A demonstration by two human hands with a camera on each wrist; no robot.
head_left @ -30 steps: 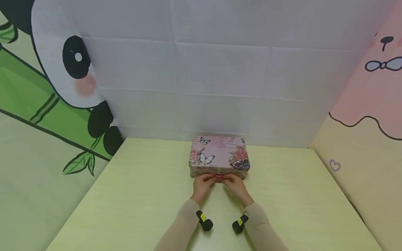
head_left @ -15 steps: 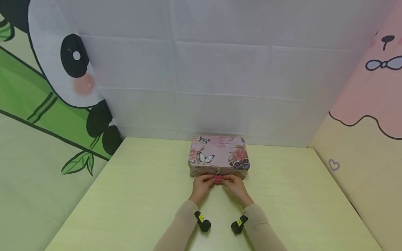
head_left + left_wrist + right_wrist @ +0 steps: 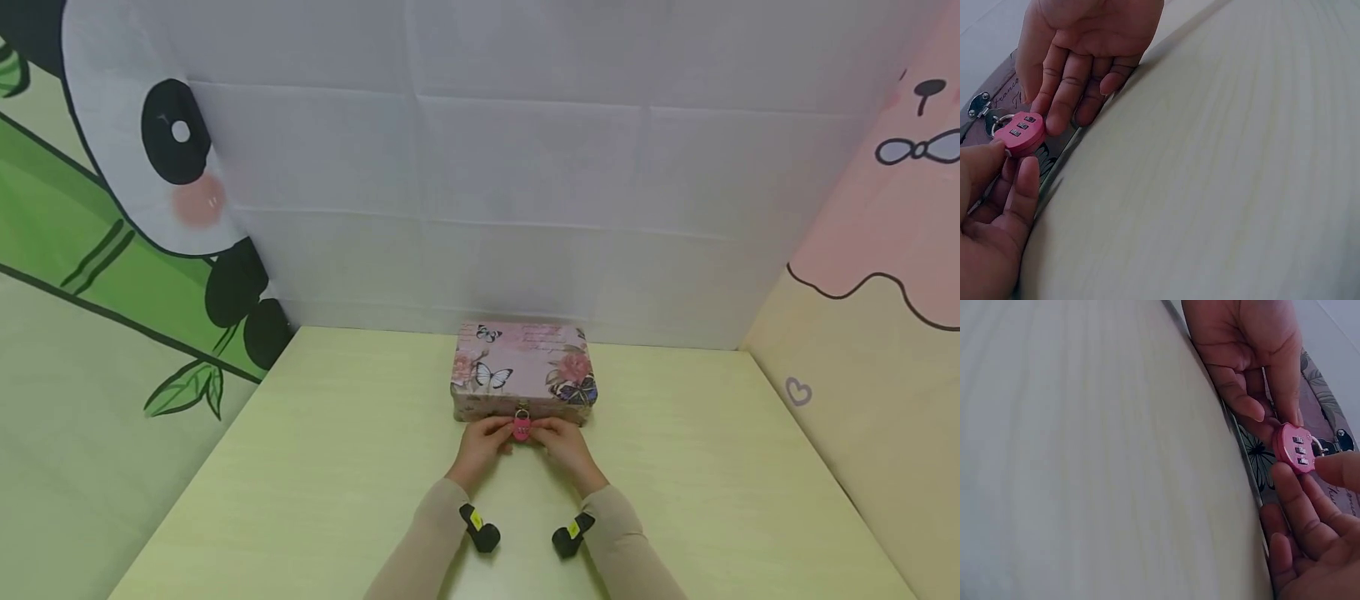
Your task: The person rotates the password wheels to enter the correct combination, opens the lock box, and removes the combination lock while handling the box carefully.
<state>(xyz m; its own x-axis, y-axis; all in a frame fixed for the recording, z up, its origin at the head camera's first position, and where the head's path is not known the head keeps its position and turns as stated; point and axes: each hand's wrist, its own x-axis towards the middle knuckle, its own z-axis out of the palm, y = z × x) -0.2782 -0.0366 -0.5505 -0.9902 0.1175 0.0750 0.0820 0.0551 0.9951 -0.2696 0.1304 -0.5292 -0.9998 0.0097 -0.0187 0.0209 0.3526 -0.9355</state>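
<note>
A pink combination padlock (image 3: 522, 428) hangs by its metal shackle at the metal clasp (image 3: 985, 109) on the front of a pink box (image 3: 525, 362) with butterflies and flowers. Three number dials show on its face in both wrist views. My left hand (image 3: 480, 450) pinches one side of the padlock between thumb and index finger. From the other side, my right hand (image 3: 566, 450) pinches it too, with its remaining fingers (image 3: 1285, 553) loosely bent below. I cannot tell whether the shackle is fastened.
The box stands on a pale wooden table (image 3: 337, 467), near a white sheet (image 3: 525, 167) behind it. Cartoon-printed walls rise at left and right. Black wrist cameras (image 3: 480, 530) sit at both sleeves.
The padlock has tilted so that its face and shackle show more plainly in the head view. Both hands keep hold of it. The left wrist has shifted slightly left.
</note>
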